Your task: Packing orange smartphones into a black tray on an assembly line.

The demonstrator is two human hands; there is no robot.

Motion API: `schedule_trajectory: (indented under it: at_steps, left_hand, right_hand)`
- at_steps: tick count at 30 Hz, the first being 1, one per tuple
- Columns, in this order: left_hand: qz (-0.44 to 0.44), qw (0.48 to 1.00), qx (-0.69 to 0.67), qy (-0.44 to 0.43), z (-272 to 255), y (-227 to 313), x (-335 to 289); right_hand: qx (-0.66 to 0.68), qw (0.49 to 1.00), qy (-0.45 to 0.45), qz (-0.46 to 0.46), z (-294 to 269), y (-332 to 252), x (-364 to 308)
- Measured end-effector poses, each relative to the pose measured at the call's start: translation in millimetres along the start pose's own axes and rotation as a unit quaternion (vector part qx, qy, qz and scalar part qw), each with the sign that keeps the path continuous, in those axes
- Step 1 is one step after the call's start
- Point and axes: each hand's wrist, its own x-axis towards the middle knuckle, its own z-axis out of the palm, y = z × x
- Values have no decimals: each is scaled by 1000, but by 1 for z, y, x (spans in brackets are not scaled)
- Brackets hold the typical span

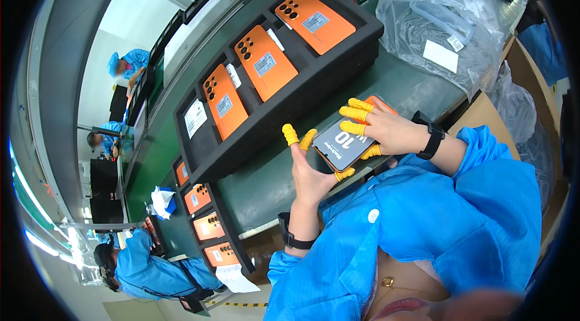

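Note:
An orange-edged smartphone (345,140) lies tilted above the bench, its grey front with white print facing up. My right hand (393,132) is closed on its right side, yellow-capped fingers over the top and the thumb at the lower edge. My left hand (309,171) is spread beside the phone's left end. Its thumb touches the phone's lower corner, while the other yellow-capped fingers stretch up past the left edge. Beyond both hands a black foam tray (284,84) bears three orange phones (264,62), backs up, in separate slots.
A second black tray (232,233) with several orange phones stands at the left. Clear plastic bags (417,25) lie at the far right, beside a cardboard box (477,118). A co-worker in blue (151,269) sits at the lower left; others work along the line beyond.

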Motion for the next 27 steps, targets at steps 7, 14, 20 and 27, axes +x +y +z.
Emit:
schedule_trajectory:
  at_steps: [7, 14, 20, 27]
  left_hand:
    - [-53, 997, -41, -23, 5, -8, 1]
    - [-47, 997, 23, -57, 8, -14, 5]
    - [-71, 995, 62, -30, 17, -16, -1]
    - [33, 992, 101, -71, 23, -19, -7]
  right_hand:
    - [10, 1000, -5, -28, -4, -3, -3]
    - [-24, 997, 33, -65, -16, -6, -7]
    - [-140, 984, -36, -106, -16, -13, -6]
    - [-109, 989, -93, -30, -5, 18, 13]
